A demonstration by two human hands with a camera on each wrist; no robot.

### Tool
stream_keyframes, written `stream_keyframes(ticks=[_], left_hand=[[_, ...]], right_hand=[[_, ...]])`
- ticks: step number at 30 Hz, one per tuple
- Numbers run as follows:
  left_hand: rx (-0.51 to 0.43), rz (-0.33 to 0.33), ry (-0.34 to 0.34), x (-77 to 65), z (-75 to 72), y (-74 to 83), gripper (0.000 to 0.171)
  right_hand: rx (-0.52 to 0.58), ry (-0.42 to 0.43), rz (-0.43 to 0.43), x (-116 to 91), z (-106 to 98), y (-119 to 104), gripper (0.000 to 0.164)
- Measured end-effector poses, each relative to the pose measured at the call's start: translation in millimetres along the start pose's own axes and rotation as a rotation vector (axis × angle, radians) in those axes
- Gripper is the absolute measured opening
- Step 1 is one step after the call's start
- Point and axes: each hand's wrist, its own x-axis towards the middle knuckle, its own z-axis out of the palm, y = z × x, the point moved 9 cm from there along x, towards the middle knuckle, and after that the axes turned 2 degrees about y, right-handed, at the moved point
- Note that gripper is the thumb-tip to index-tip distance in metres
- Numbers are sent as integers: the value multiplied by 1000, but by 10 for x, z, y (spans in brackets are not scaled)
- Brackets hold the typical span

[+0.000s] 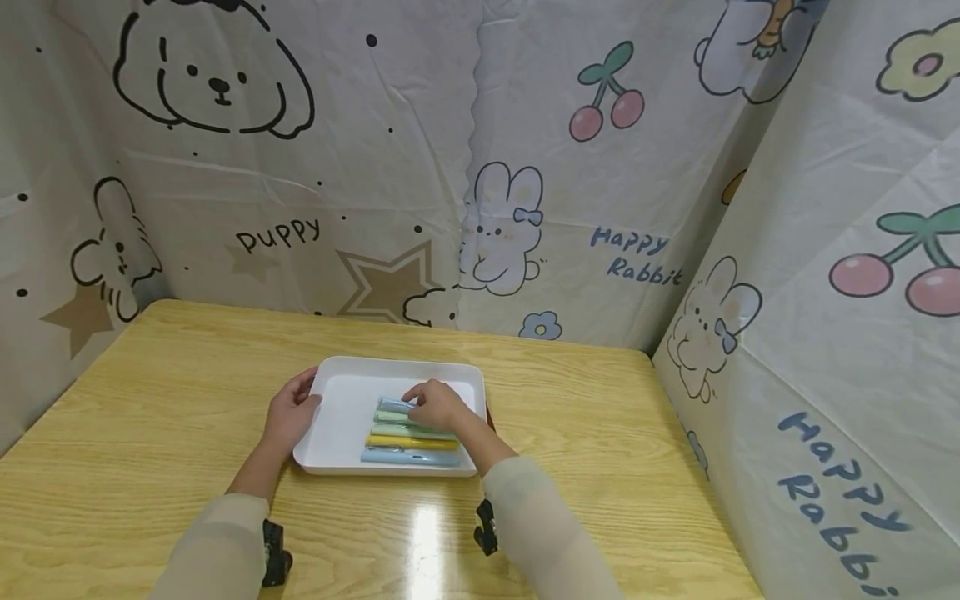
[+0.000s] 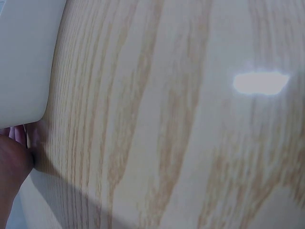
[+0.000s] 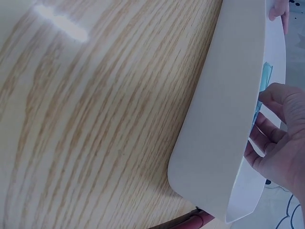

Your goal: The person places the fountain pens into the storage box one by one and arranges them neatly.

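A white tray lies on the wooden table, with several capped pens in a stacked row in its right half. My left hand grips the tray's left end, thumb at the rim and fingers outside the wall. Over the pens, my right hand pinches the rearmost light blue pen between finger and thumb. In front of it lie pale green pens, a yellow pen and another light blue pen. The right wrist view shows a blue pen at the curled fingertips.
A dark red object shows beside the tray's right end, mostly hidden. Wood-grain tabletop surrounds the tray. Printed cloth hangs behind the table and along its sides.
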Motion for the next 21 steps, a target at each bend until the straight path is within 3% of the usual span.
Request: stream_keyframes(ticks=[21], left_hand=[[-7, -6, 6, 6, 0, -12, 52]], right_hand=[[13, 7, -31, -24, -14, -10, 25]])
